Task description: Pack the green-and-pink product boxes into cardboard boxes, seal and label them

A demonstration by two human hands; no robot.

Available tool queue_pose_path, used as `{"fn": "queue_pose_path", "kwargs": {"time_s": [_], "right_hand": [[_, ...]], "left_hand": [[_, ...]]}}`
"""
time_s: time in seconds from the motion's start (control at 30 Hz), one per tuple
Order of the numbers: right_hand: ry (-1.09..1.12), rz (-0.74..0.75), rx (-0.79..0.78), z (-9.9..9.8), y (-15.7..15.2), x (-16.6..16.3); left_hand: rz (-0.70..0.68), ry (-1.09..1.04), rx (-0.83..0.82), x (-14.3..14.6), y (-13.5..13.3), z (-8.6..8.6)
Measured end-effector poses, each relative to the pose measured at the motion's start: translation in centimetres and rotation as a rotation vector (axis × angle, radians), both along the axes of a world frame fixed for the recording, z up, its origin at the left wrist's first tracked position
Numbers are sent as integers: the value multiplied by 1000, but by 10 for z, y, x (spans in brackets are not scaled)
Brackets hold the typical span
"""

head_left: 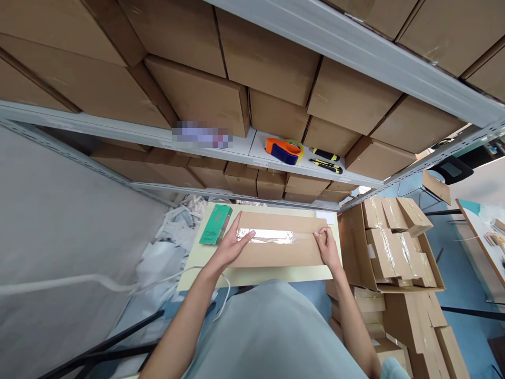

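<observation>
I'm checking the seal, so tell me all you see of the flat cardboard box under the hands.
The cardboard box is plain brown, long and flat, lying closed on the pale table. Shiny clear tape runs along its top seam. The left hand presses the tape's left end; the right hand touches its right end.

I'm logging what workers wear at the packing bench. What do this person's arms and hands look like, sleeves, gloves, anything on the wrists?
Both forearms are bare to the elbow: no sleeves show. The left hand and right hand have no gloves, and I see no rings, watch or wristband. A pale grey-green top covers the body below.
</observation>
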State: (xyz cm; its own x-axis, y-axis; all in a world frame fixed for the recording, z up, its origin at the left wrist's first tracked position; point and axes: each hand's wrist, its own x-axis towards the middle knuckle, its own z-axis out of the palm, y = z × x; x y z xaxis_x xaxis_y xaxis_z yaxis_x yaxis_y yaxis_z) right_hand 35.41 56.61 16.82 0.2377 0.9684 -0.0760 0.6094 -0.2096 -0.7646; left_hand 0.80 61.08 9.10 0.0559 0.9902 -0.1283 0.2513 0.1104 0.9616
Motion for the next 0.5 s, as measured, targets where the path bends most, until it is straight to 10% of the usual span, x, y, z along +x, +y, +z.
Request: {"fn": "queue_pose_path", "kwargs": {"time_s": [0.5], "right_hand": [[79, -1, 75, -6, -5, 2]], "left_hand": [[41, -139, -115, 2, -5, 6]]}}
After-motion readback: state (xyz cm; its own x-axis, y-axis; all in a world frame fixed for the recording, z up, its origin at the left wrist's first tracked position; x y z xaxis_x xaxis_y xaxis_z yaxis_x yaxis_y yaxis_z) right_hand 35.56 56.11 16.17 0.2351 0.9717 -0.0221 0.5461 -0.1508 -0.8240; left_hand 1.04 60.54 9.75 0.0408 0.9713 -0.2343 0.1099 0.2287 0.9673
